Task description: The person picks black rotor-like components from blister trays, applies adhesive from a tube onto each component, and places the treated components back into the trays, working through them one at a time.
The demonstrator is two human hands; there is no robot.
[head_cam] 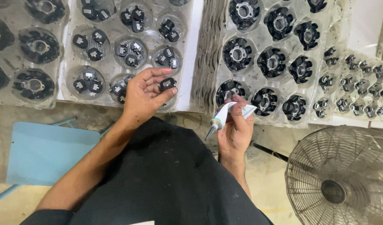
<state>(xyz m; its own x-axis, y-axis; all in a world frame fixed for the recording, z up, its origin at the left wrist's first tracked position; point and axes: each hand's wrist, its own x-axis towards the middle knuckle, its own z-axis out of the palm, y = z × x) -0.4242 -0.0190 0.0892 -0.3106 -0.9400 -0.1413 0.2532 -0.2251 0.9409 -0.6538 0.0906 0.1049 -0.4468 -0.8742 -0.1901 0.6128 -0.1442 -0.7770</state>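
At ten o'clock, the left hand pinches a small black moulded plastic piece over a clear blister tray; at centre, the right hand grips a crumpled white glue tube, grey nozzle pointing to seven o'clock

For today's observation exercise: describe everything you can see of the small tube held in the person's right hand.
The tube is a small, soft squeeze tube, white with some blue, its flat tail end creased and folded over. A grey tapered nozzle points down and to the left. The right hand holds it, fingers wrapped around the body, thumb across the front. It hangs in the air below the edge of a clear plastic tray of black round parts, touching nothing else.
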